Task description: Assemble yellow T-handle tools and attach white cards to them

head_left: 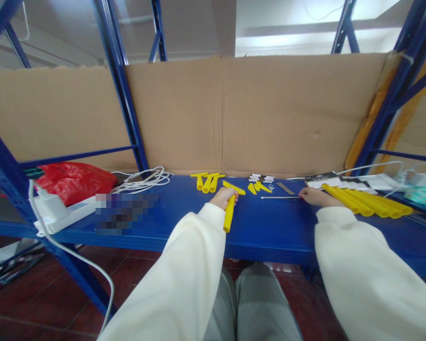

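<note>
My left hand (224,198) is wrapped round a yellow T-shaped piece (229,218), whose tube points toward me and whose flat bar shows above the fingers. To the right, my right hand (308,196) has its fingertips pressed together at the right end of a thin metal rod (280,197) lying on the blue shelf. Several small yellow pieces (263,187), white and black sticks (261,178) and a flat grey strip (285,189) lie between the hands. Behind my left hand are three yellow T-shaped pieces (206,183).
Several yellow tubes (372,203) lie beside my right wrist. A white power strip (70,215), a red bag (76,182) and coiled white cable (145,180) are at the left. Cardboard (262,113) stands along the back of the blue shelf (269,241), between blue uprights.
</note>
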Motion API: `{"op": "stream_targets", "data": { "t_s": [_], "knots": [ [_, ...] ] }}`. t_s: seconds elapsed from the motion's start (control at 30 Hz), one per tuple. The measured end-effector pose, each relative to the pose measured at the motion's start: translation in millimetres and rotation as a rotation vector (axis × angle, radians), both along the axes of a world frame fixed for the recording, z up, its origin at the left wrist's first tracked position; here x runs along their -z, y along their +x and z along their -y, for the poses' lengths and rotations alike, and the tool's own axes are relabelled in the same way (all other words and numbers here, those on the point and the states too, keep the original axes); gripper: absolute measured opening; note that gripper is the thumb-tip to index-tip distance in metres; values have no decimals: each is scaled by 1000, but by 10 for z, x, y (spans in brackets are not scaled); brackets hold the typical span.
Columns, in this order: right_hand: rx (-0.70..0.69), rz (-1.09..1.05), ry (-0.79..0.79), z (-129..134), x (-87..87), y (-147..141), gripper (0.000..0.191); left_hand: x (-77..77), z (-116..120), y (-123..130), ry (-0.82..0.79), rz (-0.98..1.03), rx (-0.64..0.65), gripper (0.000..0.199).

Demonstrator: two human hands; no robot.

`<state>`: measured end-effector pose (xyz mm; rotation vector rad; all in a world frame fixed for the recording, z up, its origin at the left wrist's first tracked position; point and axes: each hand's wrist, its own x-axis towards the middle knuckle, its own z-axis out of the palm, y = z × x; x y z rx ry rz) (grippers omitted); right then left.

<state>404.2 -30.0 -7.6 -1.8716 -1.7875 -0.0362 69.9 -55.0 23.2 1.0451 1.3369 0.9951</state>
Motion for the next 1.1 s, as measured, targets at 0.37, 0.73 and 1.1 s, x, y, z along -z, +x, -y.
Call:
{"op": "stream_targets", "data": {
  "t_s": [0.37,0.73,1.1],
  "knots": [
    [-30,224,-227,152,-121,17,8,45,-76,-31,2,-28,19,20],
    [-165,263,11,115,-96,-233,20,-50,88,19,11,-37,-15,25],
    [-126,345,38,178,-124,-491,25,-46,97,44,3,-54,25,20]
  ]
}}
